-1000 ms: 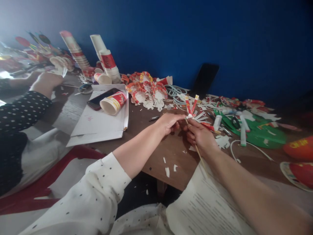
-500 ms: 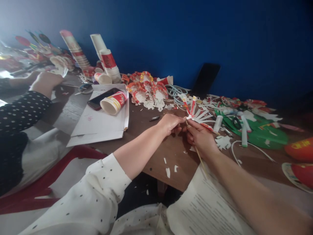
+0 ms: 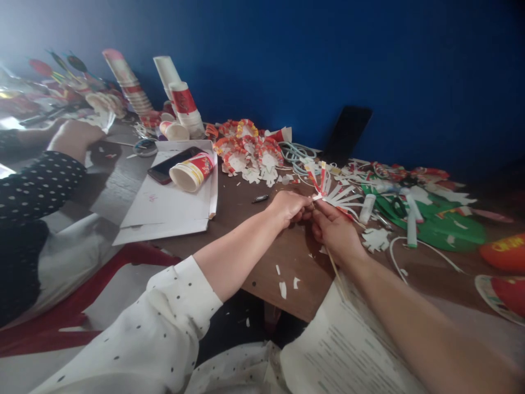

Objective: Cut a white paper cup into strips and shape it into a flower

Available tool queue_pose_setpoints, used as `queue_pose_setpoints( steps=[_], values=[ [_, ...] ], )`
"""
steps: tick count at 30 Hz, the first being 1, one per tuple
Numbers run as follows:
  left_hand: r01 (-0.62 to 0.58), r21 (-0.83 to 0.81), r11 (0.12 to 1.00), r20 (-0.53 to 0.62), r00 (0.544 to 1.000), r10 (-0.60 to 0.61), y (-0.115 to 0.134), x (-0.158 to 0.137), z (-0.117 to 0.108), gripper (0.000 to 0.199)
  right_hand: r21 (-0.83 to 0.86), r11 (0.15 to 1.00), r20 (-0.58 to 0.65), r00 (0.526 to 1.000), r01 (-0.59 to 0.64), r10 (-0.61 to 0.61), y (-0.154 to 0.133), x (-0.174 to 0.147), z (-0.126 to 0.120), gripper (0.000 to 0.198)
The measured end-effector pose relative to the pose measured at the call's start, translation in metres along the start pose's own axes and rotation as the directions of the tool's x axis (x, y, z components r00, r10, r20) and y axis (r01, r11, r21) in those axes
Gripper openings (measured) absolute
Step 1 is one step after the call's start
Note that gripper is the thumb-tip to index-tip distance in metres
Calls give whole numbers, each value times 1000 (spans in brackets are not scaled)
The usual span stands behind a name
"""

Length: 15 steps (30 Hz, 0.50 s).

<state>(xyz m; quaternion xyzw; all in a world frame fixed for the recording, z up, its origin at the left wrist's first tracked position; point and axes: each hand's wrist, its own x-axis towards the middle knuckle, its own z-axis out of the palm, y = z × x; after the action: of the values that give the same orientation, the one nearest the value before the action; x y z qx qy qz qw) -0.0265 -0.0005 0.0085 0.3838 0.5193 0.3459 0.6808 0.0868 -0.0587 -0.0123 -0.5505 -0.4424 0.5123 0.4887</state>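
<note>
A paper cup cut into fanned strips (image 3: 338, 197), white with red and yellow print, is held over the brown table between my two hands. My left hand (image 3: 289, 208) is closed, thumb and fingers pinching at the near end of the strips. Right beside it, my right hand (image 3: 336, 230) is closed around the same spot, its thumb against the cut cup. A thin stick (image 3: 336, 271) runs down from under my right hand towards my lap. What exactly each fingertip grips is partly hidden. White paper scraps (image 3: 283, 289) lie below my hands.
A paper cup (image 3: 192, 172) and a phone (image 3: 162, 167) lie on a white box (image 3: 164, 205). Cup stacks (image 3: 186, 112) and cut cup flowers (image 3: 246, 148) stand behind. Glue sticks (image 3: 411, 224) and green paper (image 3: 455, 227) lie right. A dark tablet or phone (image 3: 348, 134) leans on the wall. Another person's hand (image 3: 76, 135) is at left.
Both hands stay together at the cut cup, with only slight finger movement. The whole view has shifted a little.
</note>
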Motion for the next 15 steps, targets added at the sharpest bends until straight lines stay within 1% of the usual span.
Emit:
queue_pose_setpoints(
  steps=[3,5,9,15],
  values=[
    [-1,-13,1000,-11,1000,1,1,-1,2,27,26,1000,33,999,-9,8,-3,0,0,23],
    [15,-51,999,-13,1000,-16,2,-2,3,28,75,997,55,998,-22,18,-5,-1,0,21],
    [59,-177,982,13,998,-57,6,-6,3,24,157,986,79,996,-50,38,-6,-1,-1,27],
    [56,-198,979,31,998,-50,5,-4,2,24,240,967,55,996,-86,75,-9,-2,1,40]
  ],
)
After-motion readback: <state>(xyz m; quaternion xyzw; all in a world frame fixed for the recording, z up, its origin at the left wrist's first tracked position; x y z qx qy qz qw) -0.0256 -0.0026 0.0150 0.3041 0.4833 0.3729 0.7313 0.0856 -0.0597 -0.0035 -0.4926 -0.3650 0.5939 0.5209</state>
